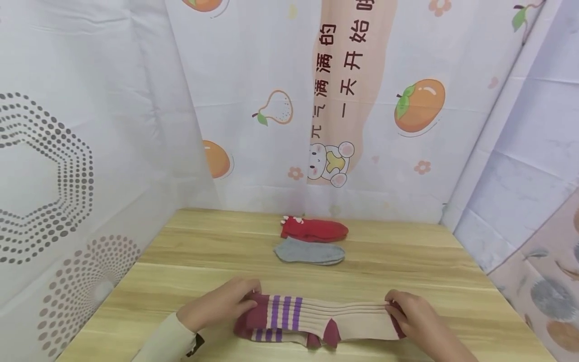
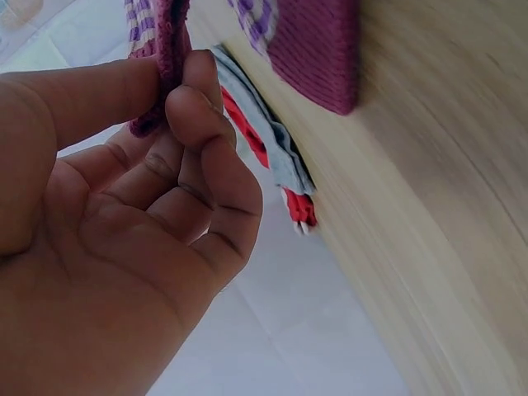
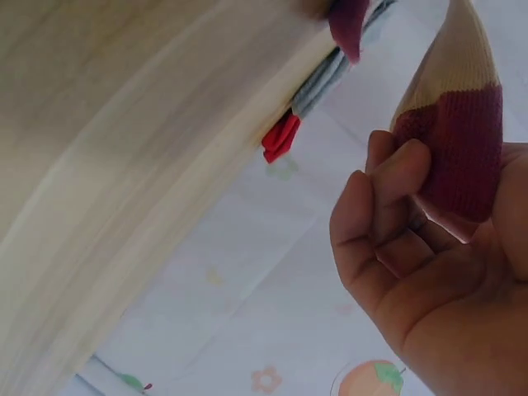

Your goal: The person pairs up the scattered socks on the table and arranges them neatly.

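Note:
A cream sock (image 1: 362,322) with purple stripes and maroon cuff, heel and toe stretches between the two hands. My left hand (image 1: 226,304) pinches its maroon cuff (image 2: 172,49) between thumb and fingers. At the other end, the maroon toe (image 3: 462,157) is pinched by my right hand (image 1: 418,319). A matching sock (image 1: 273,335) lies partly covered beneath and nearer to me, its cuff and heel peeking out. In the left wrist view, that second cuff (image 2: 318,58) rests on the table, apart from the left fingers.
Behind the striped socks, a pair of grey socks (image 1: 309,252) lies flat on the wooden table (image 1: 203,261). Just beyond it is a red pair (image 1: 316,230) with white bits at one end. Printed curtains (image 1: 253,166) enclose the table at the back and sides.

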A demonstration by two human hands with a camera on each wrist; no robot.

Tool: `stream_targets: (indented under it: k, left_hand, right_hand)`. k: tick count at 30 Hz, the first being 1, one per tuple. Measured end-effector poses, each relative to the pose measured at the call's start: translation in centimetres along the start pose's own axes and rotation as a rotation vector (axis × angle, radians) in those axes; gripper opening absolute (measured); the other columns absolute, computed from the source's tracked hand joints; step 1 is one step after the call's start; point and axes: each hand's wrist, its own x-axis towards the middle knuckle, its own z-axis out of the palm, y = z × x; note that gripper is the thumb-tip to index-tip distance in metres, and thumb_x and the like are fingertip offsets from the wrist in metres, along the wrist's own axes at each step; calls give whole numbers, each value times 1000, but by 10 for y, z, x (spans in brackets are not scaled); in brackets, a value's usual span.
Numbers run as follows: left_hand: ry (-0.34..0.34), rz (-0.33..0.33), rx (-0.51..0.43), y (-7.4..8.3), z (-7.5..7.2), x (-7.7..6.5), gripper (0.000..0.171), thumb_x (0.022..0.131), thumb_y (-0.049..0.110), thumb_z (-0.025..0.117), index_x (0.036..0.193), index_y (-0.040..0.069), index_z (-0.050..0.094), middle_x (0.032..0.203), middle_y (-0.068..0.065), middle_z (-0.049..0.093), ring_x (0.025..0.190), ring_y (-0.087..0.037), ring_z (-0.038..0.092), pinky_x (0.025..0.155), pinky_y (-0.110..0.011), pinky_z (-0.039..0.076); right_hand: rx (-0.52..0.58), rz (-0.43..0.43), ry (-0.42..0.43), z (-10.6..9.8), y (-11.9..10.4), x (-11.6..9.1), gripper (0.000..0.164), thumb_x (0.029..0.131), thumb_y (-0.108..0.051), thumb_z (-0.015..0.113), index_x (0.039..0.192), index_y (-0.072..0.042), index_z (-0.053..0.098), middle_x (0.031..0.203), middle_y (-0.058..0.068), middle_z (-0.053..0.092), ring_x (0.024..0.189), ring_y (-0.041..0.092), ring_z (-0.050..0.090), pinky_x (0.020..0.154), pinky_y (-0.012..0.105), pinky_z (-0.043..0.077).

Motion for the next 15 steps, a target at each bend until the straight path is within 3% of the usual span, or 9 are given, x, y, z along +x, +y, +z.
stream_targets:
  k: [5,15]
  left_hand:
    - [21,18,-22,-6,0,-6,13,94,7,65,94,18,58,83,14,61,73,1,55,66,-21,51]
    - [-23,-47,-37,-12,-4,-15,11,94,7,65,95,16,61,78,13,58,68,1,51,61,-21,48]
  right_hand:
    - [-48,-28,50,8,-2,7,21,84,3,73,87,-16,64,70,-19,50,63,-6,43,53,21,43]
    - [-45,-39,-34,19,-6,21,17,85,3,73,88,-12,65,79,-8,63,69,-1,52,57,23,48]
